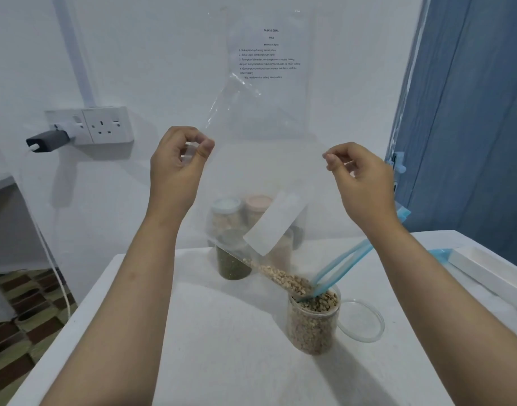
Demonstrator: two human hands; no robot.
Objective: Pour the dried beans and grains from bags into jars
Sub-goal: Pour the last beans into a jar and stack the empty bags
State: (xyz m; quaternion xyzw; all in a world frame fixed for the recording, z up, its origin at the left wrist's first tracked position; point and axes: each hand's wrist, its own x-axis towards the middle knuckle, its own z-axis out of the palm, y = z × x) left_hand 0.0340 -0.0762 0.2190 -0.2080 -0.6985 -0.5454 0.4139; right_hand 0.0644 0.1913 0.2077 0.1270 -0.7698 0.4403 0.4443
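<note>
My left hand [175, 159] and right hand [359, 174] each pinch the upturned bag [269, 171]; its blue-edged mouth rests inside the jar [313, 323], near the table [193, 332] centre.

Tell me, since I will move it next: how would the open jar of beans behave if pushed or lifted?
The open jar is filled almost to its rim, so it is probably heavy for its size and unlikely to slide easily. It stands tall and narrow, so a high push might tip it. Its lid lies beside it, so beans could spill.

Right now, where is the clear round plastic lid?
In the head view, the clear round plastic lid lies on the white table, right of the open grain-filled jar.
</note>
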